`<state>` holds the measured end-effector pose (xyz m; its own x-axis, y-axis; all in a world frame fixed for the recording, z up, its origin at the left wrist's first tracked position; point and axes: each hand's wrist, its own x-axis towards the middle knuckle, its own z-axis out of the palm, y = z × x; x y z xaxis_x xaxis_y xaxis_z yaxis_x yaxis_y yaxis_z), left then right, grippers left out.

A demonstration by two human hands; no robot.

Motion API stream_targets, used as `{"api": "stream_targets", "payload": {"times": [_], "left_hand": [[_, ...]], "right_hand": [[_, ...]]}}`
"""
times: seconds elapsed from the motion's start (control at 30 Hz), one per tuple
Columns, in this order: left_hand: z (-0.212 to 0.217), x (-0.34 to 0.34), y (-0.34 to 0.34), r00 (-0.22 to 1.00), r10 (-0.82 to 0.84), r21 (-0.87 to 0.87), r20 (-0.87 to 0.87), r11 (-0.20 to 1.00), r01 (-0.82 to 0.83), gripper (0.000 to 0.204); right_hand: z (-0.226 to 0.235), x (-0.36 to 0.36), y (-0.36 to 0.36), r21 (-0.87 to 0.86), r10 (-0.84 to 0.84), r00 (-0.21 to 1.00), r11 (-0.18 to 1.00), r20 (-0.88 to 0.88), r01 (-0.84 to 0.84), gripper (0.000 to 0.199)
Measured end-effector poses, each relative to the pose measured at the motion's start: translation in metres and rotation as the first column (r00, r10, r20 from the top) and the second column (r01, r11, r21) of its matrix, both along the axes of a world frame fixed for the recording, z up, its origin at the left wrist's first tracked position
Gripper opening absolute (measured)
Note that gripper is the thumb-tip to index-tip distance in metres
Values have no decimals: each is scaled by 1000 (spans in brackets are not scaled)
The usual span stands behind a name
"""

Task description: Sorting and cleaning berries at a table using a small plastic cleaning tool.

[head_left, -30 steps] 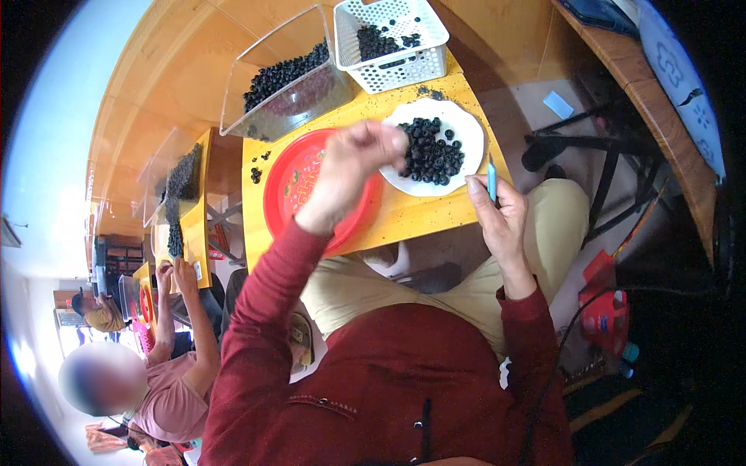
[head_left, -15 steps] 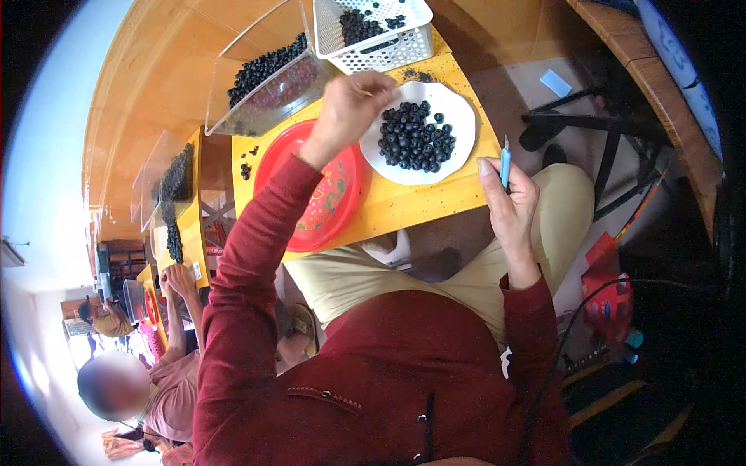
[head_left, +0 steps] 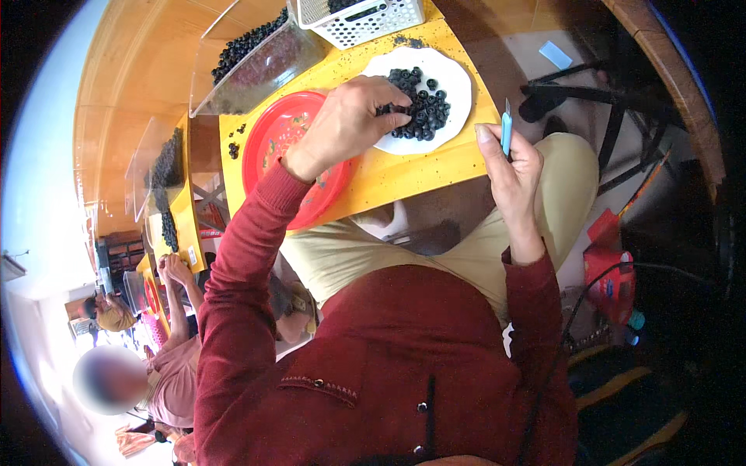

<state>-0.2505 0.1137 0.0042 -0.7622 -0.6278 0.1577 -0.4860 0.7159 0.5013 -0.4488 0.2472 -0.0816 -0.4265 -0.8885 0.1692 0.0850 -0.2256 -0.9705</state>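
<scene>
the person sits at a small yellow surface [head_left: 404, 167], red sleeves reaching forward over tan trousers. the left hand [head_left: 350, 124] lies across the near edge of a white plate [head_left: 454, 74], its fingers [head_left: 396, 97] curled down and pinched into the heap of dark round berries [head_left: 423, 105] piled there; the fingertips are buried among the fruit, so i cannot tell whether one berry is actually caught between them. the heap sits in the middle of the white plate, toward the far right of the surface.

the right hand [head_left: 513, 163] is held off the right edge of the surface, above the person's knee, closed around a thin light-blue tool [head_left: 506, 133] that stands upright out of the fist with its tip pointing up. it is well apart from the plate.

just left of the white plate, touching the left wrist from below, lies a red plate [head_left: 272, 147] with small bits of debris scattered on it. a few loose berries lie on the yellow surface beyond it. at the far edge stands a white plastic basket [head_left: 365, 19] with more dark berries, and beside it a clear bin [head_left: 256, 66] filled with the same fruit.

off to the left another person [head_left: 167, 365] in a pink top works at a neighbouring yellow surface, arms raised.
</scene>
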Motion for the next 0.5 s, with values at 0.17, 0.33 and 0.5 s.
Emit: {"api": "stream_targets", "payload": {"times": [0.17, 0.33, 0.5], "left_hand": [[-10, 2, 20, 985, -153, -163, 81, 973, 164, 22], [-15, -5, 33, 971, -159, -243, 178, 949, 200, 25], [-18, -8, 39, 979, -140, -284, 148, 942, 177, 23]], "right_hand": [[0, -1, 0, -7, -8, 1000, 1000, -28, 8, 18], [-2, -1, 0, -15, -5, 999, 1000, -35, 4, 18], [-3, 0, 0, -23, -18, 999, 1000, -42, 17, 19]]}}
